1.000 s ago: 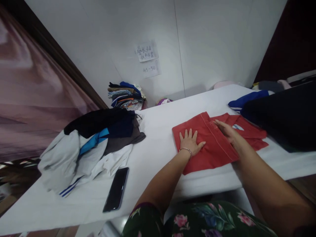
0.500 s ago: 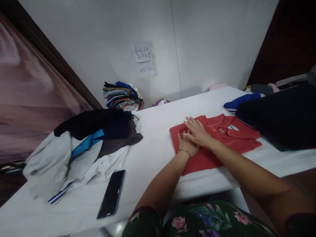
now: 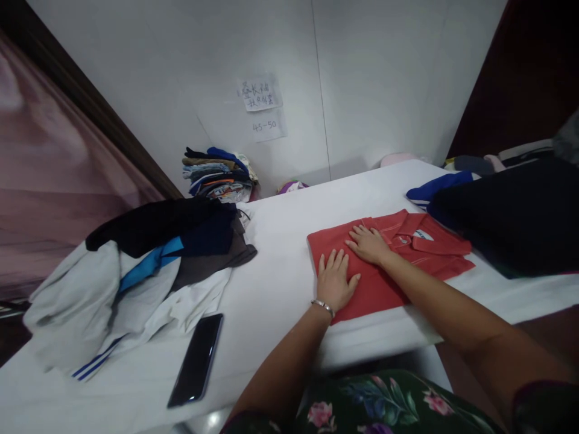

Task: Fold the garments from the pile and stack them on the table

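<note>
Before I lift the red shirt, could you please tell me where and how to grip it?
Probably grip the red shirt by its left edge and collar, sliding under from both sides: it lies flat on the table, folded, longer from side to side.

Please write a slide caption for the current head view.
The left hand and right hand rest on a folded red shirt atop a white-covered table.

Smartphone (image 3: 196, 360), screen dark, flat on white tablecloth (image 3: 266, 265). Handwritten paper notes (image 3: 260, 94) on wall (image 3: 384, 78). Pink curtain (image 3: 58, 163), left.
</note>
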Demonstrator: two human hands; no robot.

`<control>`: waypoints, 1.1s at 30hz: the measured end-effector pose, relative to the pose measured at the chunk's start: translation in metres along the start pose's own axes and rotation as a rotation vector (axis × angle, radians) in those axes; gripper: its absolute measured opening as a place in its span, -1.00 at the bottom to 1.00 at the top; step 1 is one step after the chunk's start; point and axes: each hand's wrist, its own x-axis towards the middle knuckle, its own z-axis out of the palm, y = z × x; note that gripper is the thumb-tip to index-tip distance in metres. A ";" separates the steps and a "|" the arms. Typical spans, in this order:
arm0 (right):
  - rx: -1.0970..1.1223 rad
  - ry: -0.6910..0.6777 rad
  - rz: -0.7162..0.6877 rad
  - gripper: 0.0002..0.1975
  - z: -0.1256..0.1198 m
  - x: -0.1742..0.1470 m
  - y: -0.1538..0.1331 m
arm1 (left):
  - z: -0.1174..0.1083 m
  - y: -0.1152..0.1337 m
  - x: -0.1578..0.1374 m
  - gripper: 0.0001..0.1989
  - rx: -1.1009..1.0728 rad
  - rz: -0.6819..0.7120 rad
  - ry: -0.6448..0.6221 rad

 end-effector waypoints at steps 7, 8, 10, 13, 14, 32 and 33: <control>0.061 0.026 0.111 -0.32 -0.002 -0.007 0.018 | -0.007 0.001 -0.004 -0.48 -0.051 -0.015 -0.005; 0.075 0.021 0.114 -0.32 -0.002 -0.009 0.019 | -0.007 0.000 -0.004 -0.50 -0.065 -0.027 0.001; 0.083 0.016 0.109 -0.32 -0.003 -0.011 0.019 | -0.006 -0.005 -0.004 -0.52 -0.113 -0.104 0.037; 0.083 0.030 0.109 -0.32 -0.003 -0.011 0.017 | -0.004 -0.018 -0.003 -0.39 -0.281 -0.332 0.136; 0.084 0.037 0.110 -0.32 -0.003 -0.011 0.016 | -0.005 -0.023 -0.002 -0.34 -0.369 -0.413 0.171; 0.044 0.031 0.069 -0.39 -0.018 -0.008 -0.003 | -0.038 -0.031 0.030 -0.55 -1.380 -0.763 0.241; 0.070 0.039 0.054 -0.38 -0.021 -0.010 -0.009 | -0.044 -0.036 0.027 -0.55 -1.383 -0.754 0.264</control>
